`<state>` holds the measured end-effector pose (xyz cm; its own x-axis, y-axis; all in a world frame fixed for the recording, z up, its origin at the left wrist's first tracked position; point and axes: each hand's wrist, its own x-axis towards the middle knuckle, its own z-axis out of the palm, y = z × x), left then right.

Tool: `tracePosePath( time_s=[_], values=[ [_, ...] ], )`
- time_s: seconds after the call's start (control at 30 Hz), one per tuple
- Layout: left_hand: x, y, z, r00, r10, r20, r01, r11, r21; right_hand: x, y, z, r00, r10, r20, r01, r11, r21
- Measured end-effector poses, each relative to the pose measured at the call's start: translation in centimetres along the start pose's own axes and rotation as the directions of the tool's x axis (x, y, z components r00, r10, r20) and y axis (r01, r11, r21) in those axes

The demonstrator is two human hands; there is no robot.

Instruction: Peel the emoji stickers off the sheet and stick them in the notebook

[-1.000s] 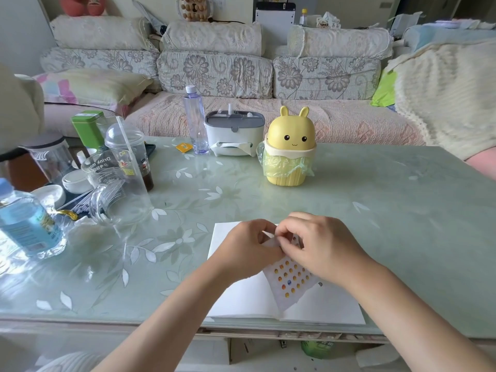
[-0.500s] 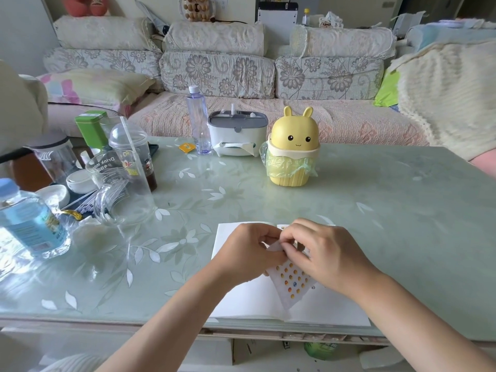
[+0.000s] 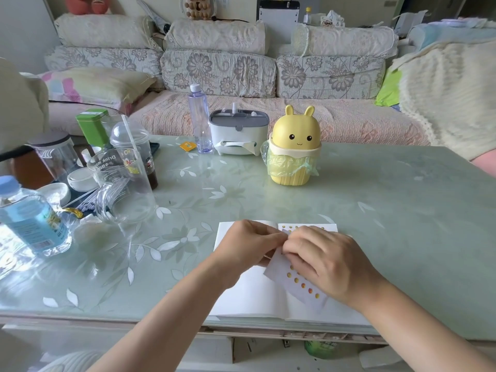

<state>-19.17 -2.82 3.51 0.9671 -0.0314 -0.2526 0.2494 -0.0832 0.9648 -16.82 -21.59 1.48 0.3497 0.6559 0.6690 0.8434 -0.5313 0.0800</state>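
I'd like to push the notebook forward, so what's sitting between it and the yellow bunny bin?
Nothing: in the head view, only bare leaf-patterned tabletop lies between the notebook and the yellow bunny bin.

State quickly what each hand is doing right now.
Left hand: holds the sticker sheet.
Right hand: fingers curled on the same sheet; any sticker is hidden.

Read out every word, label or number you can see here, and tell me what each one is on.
"Drink mo": on the glass mug; the rest curves out of sight.
Smaller line below it on the mug: too small to read.
Domed plastic cup: coloured print, too blurred to read.
Water bottle label: blurred.
Orange sachet: too small.
Sticker sheet: emoji faces only, no words visible.
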Motion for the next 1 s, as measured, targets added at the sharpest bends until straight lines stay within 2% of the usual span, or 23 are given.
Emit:
tracePosePath(
  time_s=[0.13, 0.23, 0.3, 0.43, 0.6, 0.8, 0.83, 1.0],
  values=[
    [0.3, 0.3, -0.3, 0.996, 0.007, -0.089, -0.013, 0.997, -0.077, 0.1, 0.2, -0.5, 0.990, 0.131, -0.054, -0.122, 0.982, 0.141],
    [0.8, -0.2, -0.7, 0.954, 0.118, -0.276, -0.101, 0.992, 0.074, -0.5, 1.4, -1.1, 0.969, 0.240, -0.061, -0.225, 0.955, 0.193],
    [1.1, -0.3, -0.9, 0.917, 0.207, -0.341, -0.153, 0.972, 0.177, -1.7, 2.6, -1.5, 0.953, 0.301, 0.017, -0.299, 0.939, 0.172],
    [1.6, -0.3, 0.0, 0.913, 0.235, -0.333, -0.188, 0.968, 0.166, -5.4, 4.0, -2.0, 0.920, 0.296, 0.259, -0.317, 0.947, 0.045],
    [2.3, -0.1, 2.2, 0.922, 0.244, -0.302, -0.212, 0.968, 0.136, -7.9, 3.8, -2.4, 0.899, 0.285, 0.334, -0.282, 0.958, -0.057],
    [2.5, 0.1, 4.4, 0.933, 0.249, -0.259, -0.230, 0.968, 0.104, -8.5, 4.3, -3.3, 0.757, 0.292, 0.585, -0.245, 0.956, -0.161],
    [2.6, 0.2, 4.6, 0.932, 0.252, -0.259, -0.235, 0.967, 0.095, -8.4, 4.3, -3.6, 0.738, 0.293, 0.608, -0.251, 0.955, -0.156],
    [2.5, 0.1, 5.5, 0.928, 0.255, -0.272, -0.243, 0.967, 0.076, -8.6, 4.1, -4.3, 0.747, 0.332, 0.576, -0.347, 0.934, -0.088]
  ],
)
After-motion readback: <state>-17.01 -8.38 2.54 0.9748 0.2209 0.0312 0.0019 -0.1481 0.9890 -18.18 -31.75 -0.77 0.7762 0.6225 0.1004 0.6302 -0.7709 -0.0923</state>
